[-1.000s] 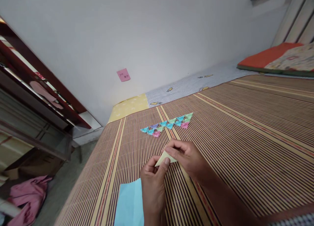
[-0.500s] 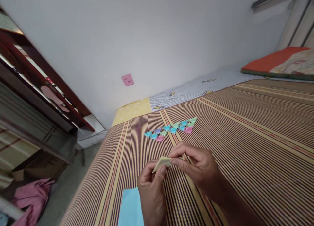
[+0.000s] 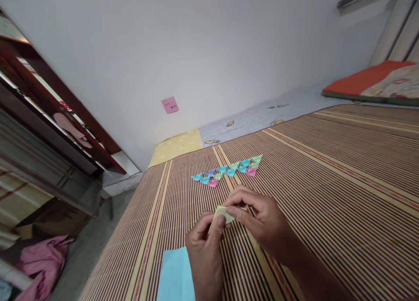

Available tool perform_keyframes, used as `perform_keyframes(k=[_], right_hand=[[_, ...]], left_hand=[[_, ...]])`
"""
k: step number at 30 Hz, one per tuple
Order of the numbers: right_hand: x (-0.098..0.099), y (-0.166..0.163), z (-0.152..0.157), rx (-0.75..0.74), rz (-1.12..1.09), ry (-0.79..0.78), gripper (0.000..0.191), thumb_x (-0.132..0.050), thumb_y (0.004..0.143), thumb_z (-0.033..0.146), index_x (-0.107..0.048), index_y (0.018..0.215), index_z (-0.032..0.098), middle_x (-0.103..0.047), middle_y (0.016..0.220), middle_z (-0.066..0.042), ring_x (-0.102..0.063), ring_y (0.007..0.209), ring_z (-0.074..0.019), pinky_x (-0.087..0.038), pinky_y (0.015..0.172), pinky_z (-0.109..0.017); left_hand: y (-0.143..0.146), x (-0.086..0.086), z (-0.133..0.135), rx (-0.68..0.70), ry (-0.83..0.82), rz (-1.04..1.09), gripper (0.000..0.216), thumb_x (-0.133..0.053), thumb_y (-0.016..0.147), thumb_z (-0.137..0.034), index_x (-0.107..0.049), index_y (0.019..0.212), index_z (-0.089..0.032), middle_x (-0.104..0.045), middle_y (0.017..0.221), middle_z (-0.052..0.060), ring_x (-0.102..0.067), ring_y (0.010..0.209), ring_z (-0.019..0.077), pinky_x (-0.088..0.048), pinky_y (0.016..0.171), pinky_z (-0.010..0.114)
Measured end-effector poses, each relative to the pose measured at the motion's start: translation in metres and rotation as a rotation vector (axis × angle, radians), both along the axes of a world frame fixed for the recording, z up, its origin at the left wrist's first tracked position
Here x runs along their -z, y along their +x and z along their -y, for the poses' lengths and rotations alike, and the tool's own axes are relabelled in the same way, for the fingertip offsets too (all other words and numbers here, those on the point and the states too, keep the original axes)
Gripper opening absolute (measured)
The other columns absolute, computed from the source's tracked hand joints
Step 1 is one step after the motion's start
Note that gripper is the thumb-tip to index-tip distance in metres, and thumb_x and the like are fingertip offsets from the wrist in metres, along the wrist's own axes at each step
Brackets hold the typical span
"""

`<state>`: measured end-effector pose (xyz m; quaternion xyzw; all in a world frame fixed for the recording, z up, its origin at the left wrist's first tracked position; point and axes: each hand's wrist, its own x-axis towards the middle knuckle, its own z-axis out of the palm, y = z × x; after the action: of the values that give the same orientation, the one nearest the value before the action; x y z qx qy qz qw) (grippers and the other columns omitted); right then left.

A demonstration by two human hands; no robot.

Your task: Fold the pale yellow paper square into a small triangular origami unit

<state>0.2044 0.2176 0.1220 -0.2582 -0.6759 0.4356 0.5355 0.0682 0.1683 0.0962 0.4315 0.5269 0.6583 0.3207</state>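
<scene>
My left hand (image 3: 204, 253) and my right hand (image 3: 258, 220) pinch a small folded pale yellow paper piece (image 3: 221, 213) between thumbs and fingertips, just above the striped bamboo mat (image 3: 327, 183). Both hands are closed on it. Beyond them on the mat lies a row of several small folded paper triangles (image 3: 229, 172) in blue, green, pink and purple. A light blue paper sheet (image 3: 175, 277) lies flat on the mat under my left wrist.
A pink sticky note (image 3: 170, 104) is stuck on the white wall. Dark wooden furniture (image 3: 49, 126) stands at the left, with pink cloth (image 3: 39, 261) on the floor. An orange and patterned pillow (image 3: 376, 80) lies at the far right.
The yellow paper has become smaller and more compact between my fingers as the hands press closer together. The view has shifted slightly.
</scene>
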Motion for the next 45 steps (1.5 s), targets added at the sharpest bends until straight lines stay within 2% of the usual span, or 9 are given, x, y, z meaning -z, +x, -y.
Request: perform_keyframes(k=[4, 8, 12, 22, 28, 37, 45], right_hand=[[0.000, 0.000, 0.001, -0.006, -0.021, 0.100, 0.011, -0.063, 0.092, 0.015, -0.069, 0.088, 0.022, -0.066, 0.089, -0.001, -0.063, 0.089, -0.0180, -0.050, 0.082, -0.032], [0.000, 0.005, 0.000, 0.057, -0.032, 0.158, 0.011, -0.067, 0.088, 0.014, -0.069, 0.092, 0.024, -0.067, 0.099, -0.003, -0.064, 0.100, -0.0196, -0.050, 0.092, -0.035], [-0.003, 0.010, -0.002, 0.077, 0.027, 0.190, 0.011, -0.066, 0.089, 0.016, -0.071, 0.086, 0.025, -0.067, 0.105, -0.005, -0.064, 0.102, -0.0214, -0.051, 0.093, -0.038], [-0.003, 0.013, -0.002, 0.164, 0.088, 0.324, 0.014, -0.061, 0.089, 0.013, -0.068, 0.090, 0.024, -0.067, 0.101, -0.004, -0.065, 0.098, -0.0205, -0.053, 0.088, -0.035], [0.002, 0.015, -0.007, 0.250, 0.146, 0.404, 0.025, -0.050, 0.090, 0.006, -0.068, 0.096, 0.023, -0.064, 0.103, -0.006, -0.063, 0.101, -0.0212, -0.051, 0.089, -0.036], [0.003, 0.016, -0.008, 0.246, 0.206, 0.465, 0.024, -0.049, 0.091, 0.005, -0.067, 0.097, 0.021, -0.063, 0.102, -0.006, -0.061, 0.099, -0.0205, -0.051, 0.086, -0.035], [0.001, 0.014, -0.006, 0.208, 0.186, 0.501, 0.024, -0.048, 0.091, 0.003, -0.065, 0.095, 0.020, -0.063, 0.101, -0.006, -0.062, 0.099, -0.0195, -0.051, 0.084, -0.034]], left_hand=[[0.002, -0.003, 0.003, -0.062, 0.149, -0.215, 0.005, -0.072, 0.085, -0.027, -0.077, 0.087, -0.025, -0.071, 0.086, 0.001, -0.065, 0.081, 0.0170, -0.051, 0.074, 0.027], [0.001, 0.004, 0.006, -0.174, 0.299, -0.395, 0.014, -0.067, 0.089, -0.016, -0.073, 0.093, -0.028, -0.071, 0.097, 0.000, -0.067, 0.096, 0.0185, -0.052, 0.086, 0.031], [0.003, 0.007, 0.007, -0.227, 0.393, -0.471, 0.023, -0.065, 0.089, -0.009, -0.070, 0.098, -0.029, -0.071, 0.101, 0.000, -0.066, 0.099, 0.0189, -0.052, 0.086, 0.033], [0.004, 0.010, 0.006, -0.280, 0.489, -0.647, 0.033, -0.062, 0.085, 0.000, -0.069, 0.102, -0.028, -0.070, 0.105, 0.001, -0.065, 0.102, 0.0199, -0.053, 0.085, 0.034], [0.006, 0.011, 0.004, -0.325, 0.570, -0.717, 0.038, -0.063, 0.083, 0.003, -0.070, 0.106, -0.027, -0.071, 0.105, 0.002, -0.066, 0.101, 0.0194, -0.055, 0.087, 0.035], [0.011, 0.011, 0.005, -0.342, 0.563, -0.696, 0.037, -0.062, 0.083, 0.002, -0.072, 0.103, -0.027, -0.074, 0.103, 0.002, -0.070, 0.100, 0.0189, -0.058, 0.087, 0.032], [0.008, 0.008, 0.002, -0.365, 0.629, -0.778, 0.029, -0.061, 0.084, 0.004, -0.071, 0.102, -0.018, -0.073, 0.104, 0.005, -0.070, 0.100, 0.0165, -0.058, 0.087, 0.028]])
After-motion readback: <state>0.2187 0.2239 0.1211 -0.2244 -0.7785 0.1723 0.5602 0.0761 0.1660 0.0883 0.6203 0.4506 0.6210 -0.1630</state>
